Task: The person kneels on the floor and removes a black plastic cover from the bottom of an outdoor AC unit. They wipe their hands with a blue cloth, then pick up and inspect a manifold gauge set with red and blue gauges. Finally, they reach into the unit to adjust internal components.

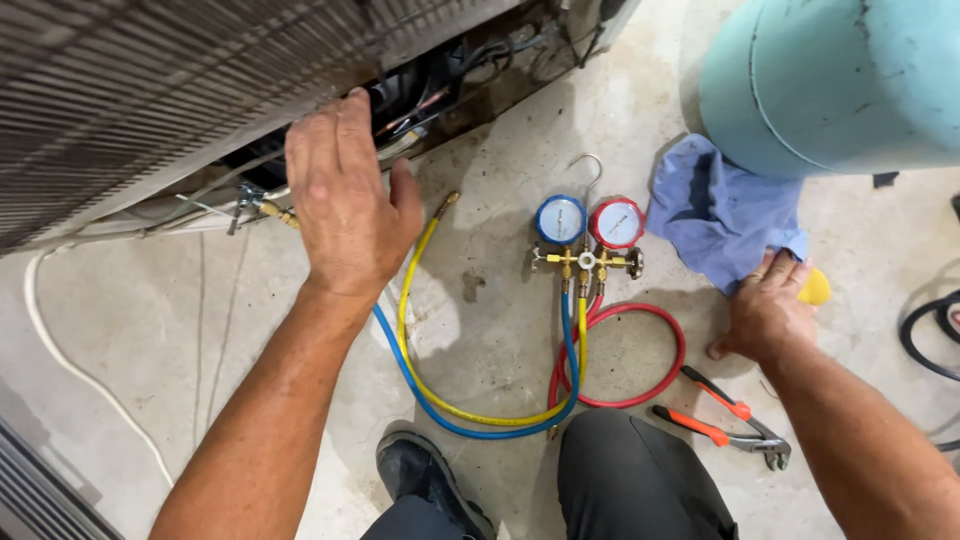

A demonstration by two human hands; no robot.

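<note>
Here, in the head view, the left hand [345,195] is spread open, palm down, fingers reaching into the dark opening [420,95] at the base of an appliance, under its coil grille [150,90]. It holds nothing that shows; whether the fingertips touch a part inside is hidden. Just beside the wrist sits a brass fitting [268,208] on a thin pipe, and the blue hose [470,425] runs under the hand towards it, though the joint itself is covered.

The right hand [765,315] rests flat on the floor [500,330], fingers loosely together, touching the edge of a blue rag [715,215] and a small yellow thing [815,288] that I cannot identify. It grips nothing.

Between the hands lies the gauge set [588,235], a blue dial and a red dial face up on a brass manifold with a hook. The yellow hose [420,290] ends free near the left hand, its brass tip on the floor and unconnected. The red hose [640,350] loops back on itself beside the right wrist. Orange pliers [725,420] lie untouched near the knee. A pale green cylinder [840,80] stands behind the rag, with no hose seen joined to it.

My judgement: the gear is laid out and perhaps the blue line is attached; the yellow line and the cylinder are not yet hooked up.
</note>
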